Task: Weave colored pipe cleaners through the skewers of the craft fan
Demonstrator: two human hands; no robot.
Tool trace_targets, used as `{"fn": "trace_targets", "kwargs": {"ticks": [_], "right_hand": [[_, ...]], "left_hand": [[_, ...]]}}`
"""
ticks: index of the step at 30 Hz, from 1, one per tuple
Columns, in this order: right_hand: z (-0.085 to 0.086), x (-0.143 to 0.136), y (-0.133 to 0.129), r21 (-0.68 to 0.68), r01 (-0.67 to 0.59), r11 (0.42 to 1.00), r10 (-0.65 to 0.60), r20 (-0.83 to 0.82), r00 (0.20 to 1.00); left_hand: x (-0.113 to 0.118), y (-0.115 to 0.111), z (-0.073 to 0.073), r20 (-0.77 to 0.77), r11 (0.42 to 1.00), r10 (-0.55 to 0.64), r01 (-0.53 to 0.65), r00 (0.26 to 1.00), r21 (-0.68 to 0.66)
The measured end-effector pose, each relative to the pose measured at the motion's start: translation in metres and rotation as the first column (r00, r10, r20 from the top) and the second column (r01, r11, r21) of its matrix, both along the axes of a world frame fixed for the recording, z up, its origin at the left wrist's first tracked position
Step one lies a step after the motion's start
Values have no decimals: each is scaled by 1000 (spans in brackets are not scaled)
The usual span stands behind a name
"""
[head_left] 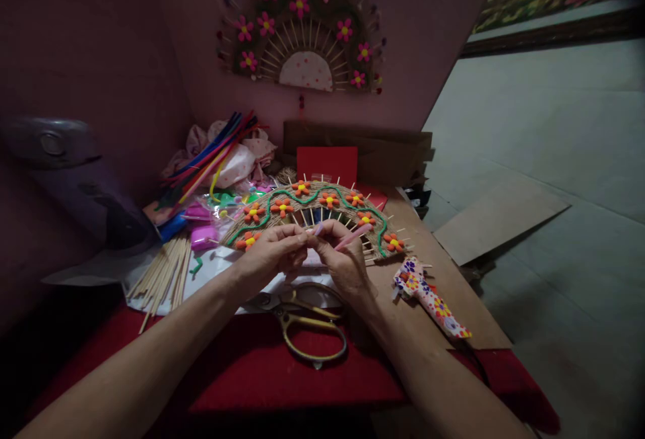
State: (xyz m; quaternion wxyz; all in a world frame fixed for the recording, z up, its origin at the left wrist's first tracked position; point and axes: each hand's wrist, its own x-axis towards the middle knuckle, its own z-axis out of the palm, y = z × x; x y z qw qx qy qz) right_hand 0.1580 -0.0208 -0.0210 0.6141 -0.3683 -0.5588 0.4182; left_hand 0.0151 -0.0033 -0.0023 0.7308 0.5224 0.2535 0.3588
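Observation:
My left hand (275, 251) and my right hand (342, 257) meet at the fingertips in front of a half-round fan decoration (302, 200). A pink pipe cleaner (354, 237) sticks out of my right hand, which is closed on it. My left thumb and forefinger are pinched against the right fingertips; what lies between them is too small to make out. The fan has twine wound on sticks, orange flowers with yellow centres and a wavy green stem. Below my hands lie scissors (313, 339) with yellowish handles.
Thin wooden sticks (164, 274) and a bundle of coloured pipe cleaners (211, 160) lie left. A flower-patterned glue gun (428, 298) rests on cardboard (398, 318) at right. A finished-looking fan (302, 29) hangs on the wall. A dark bottle-like container (91, 183) stands far left.

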Motion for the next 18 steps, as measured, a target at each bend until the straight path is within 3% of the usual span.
{"fn": "trace_targets", "kwargs": {"ticks": [4,9,15,18], "right_hand": [[0,-1,0,33,30,999,-30,0,1000],[4,2,-3,-73,-121,990,117,-58,991],[6,4,-6,-148,-293,945,276,-125,953],[4,4,-5,-176,-338,924,320,-122,939]], "left_hand": [[2,-2,1,17,1000,-10,10,1000,24],[-4,0,3,-8,997,-64,64,998,51],[-17,6,1,-19,961,-257,254,966,-109],[-18,7,1,-36,950,-288,280,957,-140]]}}
